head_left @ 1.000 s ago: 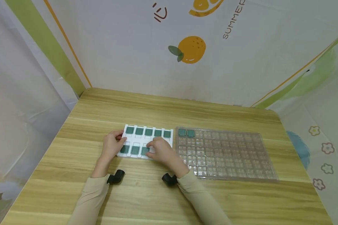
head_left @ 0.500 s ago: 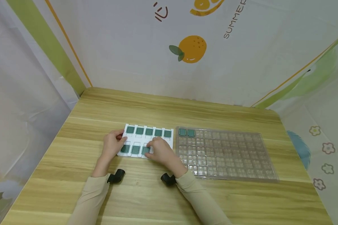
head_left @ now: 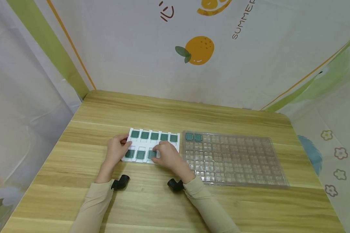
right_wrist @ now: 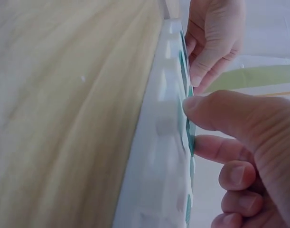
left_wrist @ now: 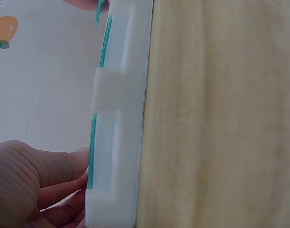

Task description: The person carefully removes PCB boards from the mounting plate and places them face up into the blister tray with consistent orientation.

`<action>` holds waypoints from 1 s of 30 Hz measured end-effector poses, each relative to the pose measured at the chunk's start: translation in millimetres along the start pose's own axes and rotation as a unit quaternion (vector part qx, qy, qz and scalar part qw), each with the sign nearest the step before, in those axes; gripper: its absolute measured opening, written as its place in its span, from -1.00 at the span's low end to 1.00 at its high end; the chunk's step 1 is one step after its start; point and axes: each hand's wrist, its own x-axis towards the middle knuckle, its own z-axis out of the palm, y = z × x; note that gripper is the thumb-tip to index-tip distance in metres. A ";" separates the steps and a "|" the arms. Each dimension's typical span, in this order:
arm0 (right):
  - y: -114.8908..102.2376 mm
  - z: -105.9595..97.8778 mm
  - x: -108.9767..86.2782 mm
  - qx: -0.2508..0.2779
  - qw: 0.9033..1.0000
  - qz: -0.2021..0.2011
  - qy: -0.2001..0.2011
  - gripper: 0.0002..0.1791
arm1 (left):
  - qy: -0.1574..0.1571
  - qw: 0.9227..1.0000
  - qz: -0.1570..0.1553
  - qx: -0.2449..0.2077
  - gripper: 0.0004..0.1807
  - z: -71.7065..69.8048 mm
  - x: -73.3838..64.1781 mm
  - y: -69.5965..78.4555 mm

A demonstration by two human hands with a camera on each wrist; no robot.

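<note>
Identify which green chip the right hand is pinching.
The third green chip from the left in the near row of the white tray. The right hand pinches it between thumb and finger; that hand holds none of the other visible chips.

White tray (head_left: 144,144) smooth, matt; plastic or foam, cannot tell. Clear tray (head_left: 236,158) glossy, see-through plastic. Chips (head_left: 140,154) finely dotted on top. Table (head_left: 143,204) wood-grained, low sheen. Curtain (head_left: 134,64), sleeves (head_left: 97,199) matt cloth.

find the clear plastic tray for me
In the head view, the clear plastic tray lies on the wooden table toward the right, just beside the white tray.
</note>
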 end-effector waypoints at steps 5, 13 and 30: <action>4.2 -4.5 -2.0 0.008 1.000 -0.002 0.004 -0.75 | 0.004 1.000 0.006 0.000 -0.66 0.1 0.0 -0.7; 12.0 -13.2 -6.8 0.014 1.000 0.009 0.003 -0.74 | -0.002 1.000 0.000 -0.005 -0.65 -0.1 0.1 -0.2; 29.3 -28.8 -19.1 0.022 0.998 0.053 0.004 -0.75 | -0.004 1.000 0.005 -0.006 -0.65 -0.5 -0.4 -0.2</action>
